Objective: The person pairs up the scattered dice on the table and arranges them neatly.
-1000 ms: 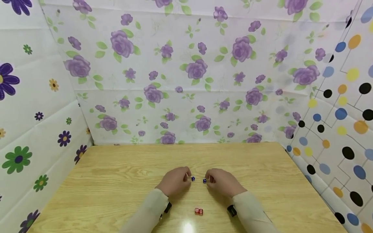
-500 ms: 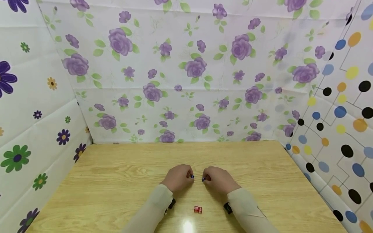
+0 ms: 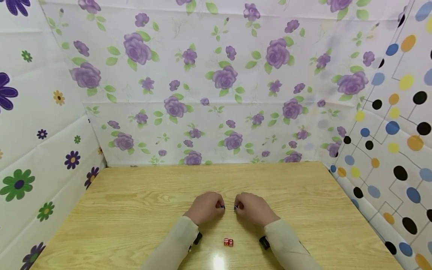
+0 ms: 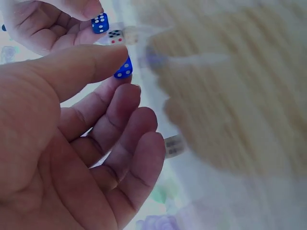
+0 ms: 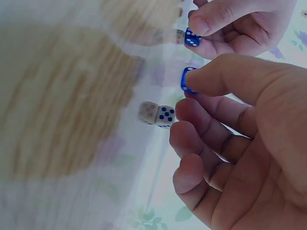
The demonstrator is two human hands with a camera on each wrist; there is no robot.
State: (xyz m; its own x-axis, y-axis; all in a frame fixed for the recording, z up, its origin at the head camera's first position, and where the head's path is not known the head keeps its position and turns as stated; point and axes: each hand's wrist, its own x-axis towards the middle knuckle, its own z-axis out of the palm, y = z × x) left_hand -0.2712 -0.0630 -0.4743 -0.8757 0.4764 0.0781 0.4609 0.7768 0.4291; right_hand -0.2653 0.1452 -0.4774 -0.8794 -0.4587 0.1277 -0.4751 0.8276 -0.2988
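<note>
Two pinches on: left blue die (image 4: 123,71), right blue die (image 4: 100,23)

Around you: wooden tabletop (image 3: 135,210), with two red dice (image 3: 226,242) side by side, touching, between your wrists, clear of both hands. White die (image 5: 166,115), dark pips, at your right fingertips; can't tell if they touch. It can't be made out in the head view. Pale pipped patch (image 4: 173,146) just past your left fingertips: die or reflection, can't tell. Floral cloth (image 3: 209,123) hangs behind.

Your left hand (image 3: 206,207) grips its die between thumb and finger; your right hand (image 3: 254,209) does likewise. Both are over mid tabletop, near each other, gap between. Finish: bright blue, white pips. Your left thumb covers part of its die; the right one's pips show clearly to the left wrist camera.
</note>
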